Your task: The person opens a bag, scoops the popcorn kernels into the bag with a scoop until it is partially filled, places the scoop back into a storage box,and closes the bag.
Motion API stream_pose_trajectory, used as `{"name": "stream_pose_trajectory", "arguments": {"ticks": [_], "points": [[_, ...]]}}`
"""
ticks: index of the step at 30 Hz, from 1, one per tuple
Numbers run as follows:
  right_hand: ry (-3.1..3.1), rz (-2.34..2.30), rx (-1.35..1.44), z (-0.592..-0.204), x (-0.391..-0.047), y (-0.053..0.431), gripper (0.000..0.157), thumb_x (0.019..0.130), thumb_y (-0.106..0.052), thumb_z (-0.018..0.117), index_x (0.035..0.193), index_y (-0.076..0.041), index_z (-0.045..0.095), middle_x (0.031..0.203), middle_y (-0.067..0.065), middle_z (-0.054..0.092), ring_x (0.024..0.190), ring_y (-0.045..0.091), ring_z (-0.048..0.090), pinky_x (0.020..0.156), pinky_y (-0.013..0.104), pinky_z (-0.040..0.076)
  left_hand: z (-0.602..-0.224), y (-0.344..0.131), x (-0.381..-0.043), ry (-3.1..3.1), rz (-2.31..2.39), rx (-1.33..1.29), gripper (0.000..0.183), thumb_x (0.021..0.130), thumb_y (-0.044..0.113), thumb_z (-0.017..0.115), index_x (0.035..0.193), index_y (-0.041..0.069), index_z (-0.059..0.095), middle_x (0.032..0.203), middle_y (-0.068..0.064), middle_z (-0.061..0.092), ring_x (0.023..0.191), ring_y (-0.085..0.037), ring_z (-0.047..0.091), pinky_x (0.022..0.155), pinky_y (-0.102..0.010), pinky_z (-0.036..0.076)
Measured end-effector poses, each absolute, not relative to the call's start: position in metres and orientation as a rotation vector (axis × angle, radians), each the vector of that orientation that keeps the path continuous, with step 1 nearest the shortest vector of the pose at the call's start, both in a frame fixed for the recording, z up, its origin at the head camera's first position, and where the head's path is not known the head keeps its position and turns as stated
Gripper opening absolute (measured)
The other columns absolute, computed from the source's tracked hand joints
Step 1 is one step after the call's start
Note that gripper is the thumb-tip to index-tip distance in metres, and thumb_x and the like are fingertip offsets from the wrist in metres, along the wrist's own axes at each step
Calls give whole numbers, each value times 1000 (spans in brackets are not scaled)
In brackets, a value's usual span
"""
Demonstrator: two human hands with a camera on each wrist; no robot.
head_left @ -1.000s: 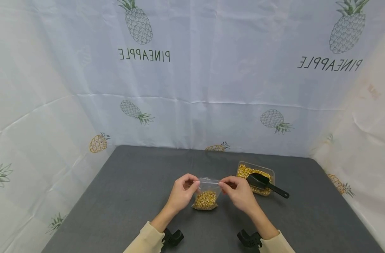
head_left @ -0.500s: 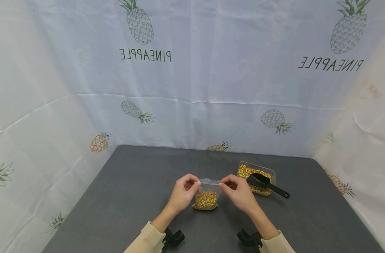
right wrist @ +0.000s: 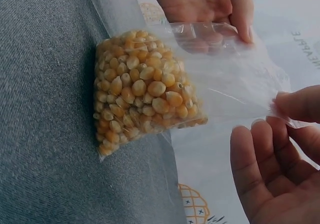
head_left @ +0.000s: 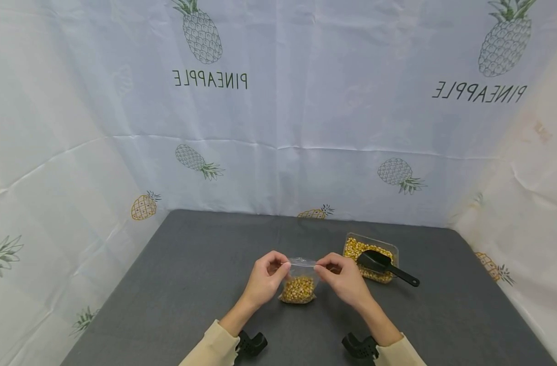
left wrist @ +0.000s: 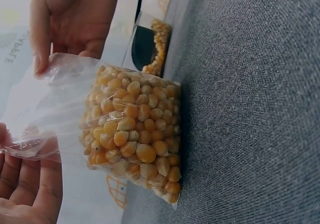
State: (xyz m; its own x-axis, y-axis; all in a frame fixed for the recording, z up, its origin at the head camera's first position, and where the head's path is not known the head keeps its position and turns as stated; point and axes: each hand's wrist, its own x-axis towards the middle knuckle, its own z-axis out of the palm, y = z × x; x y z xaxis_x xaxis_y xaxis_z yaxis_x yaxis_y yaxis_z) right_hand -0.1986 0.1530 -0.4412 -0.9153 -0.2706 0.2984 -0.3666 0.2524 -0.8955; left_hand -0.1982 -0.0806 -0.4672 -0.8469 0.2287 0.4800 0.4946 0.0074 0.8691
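A clear zip bag (head_left: 299, 290), its lower half filled with corn kernels (left wrist: 137, 126), stands upright on the grey table. My left hand (head_left: 262, 279) pinches the bag's top left corner between thumb and forefinger. At the top right corner my right hand (head_left: 344, 279) pinches the zip edge the same way. The right wrist view shows the plastic (right wrist: 227, 79) drawn out between both hands above the kernels. Whether the zip is closed along its whole length cannot be made out.
Behind my right hand stands a clear plastic tub (head_left: 369, 238) of corn kernels. A black scoop (head_left: 376, 261) lies across it, handle jutting over the right rim. A white pineapple-print curtain (head_left: 278, 178) hangs along the back and sides of the table (head_left: 205, 264).
My right hand has shifted slightly left along the bag's top edge. The left hand keeps its pinch, and the bag stays in place.
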Motion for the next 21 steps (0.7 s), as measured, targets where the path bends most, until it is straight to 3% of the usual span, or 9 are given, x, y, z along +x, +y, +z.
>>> {"name": "stream_pose_trajectory", "arguments": {"ticks": [6,14,21], "points": [[-2415,1791,624,-442,-200,154,8,96,-10,71,99,-4,74,85,9,65,69,32,63,61,30,51,-467,-81,-198,-2076,-1950,-758,15,102,5,61,101,-11,62,82,-23,62,71,-39,65,69,-46,58],[-2519,1870,573,-437,-200,160,23,101,-19,66,105,3,72,81,13,64,74,21,67,74,41,58,-466,-82,-198,-2108,-1935,-720,14,102,7,61,102,-7,63,83,-22,63,73,-37,66,70,-46,57],[-2527,1869,572,-436,-200,160,21,100,-17,67,105,3,73,81,14,65,75,26,68,76,44,59,-467,-82,-198,-2125,-1929,-700,15,102,8,61,102,-6,63,83,-22,63,73,-37,66,71,-46,57]]}}
